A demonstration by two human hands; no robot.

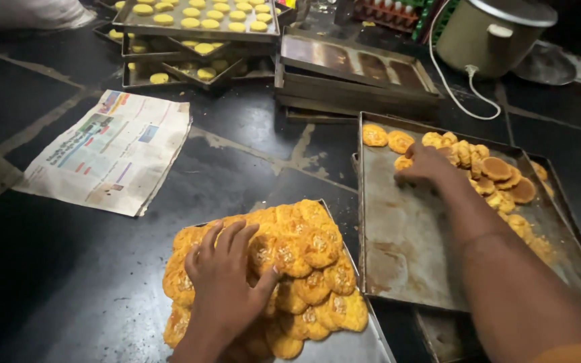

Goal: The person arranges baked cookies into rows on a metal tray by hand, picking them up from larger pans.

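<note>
My left hand (222, 282) lies flat, fingers spread, on a heap of golden baked cookies (304, 269) piled on a metal tray (358, 343) in front of me. My right hand (428, 165) reaches across a larger metal baking tray (405, 242) to the right and rests on a loose group of cookies (479, 168) at its far side, fingers curled over a few of them. Some of these cookies lie upside down, showing brown undersides. Two more cookies (386, 138) sit in that tray's far left corner.
A spread newspaper (112, 151) lies on the dark floor at left. Stacked trays of pale unbaked dough rounds (196, 17) stand at the back. A stack of bare metal trays (351, 70) sits at back centre. A metal cooker pot (492, 30) with a white cord stands at the back right.
</note>
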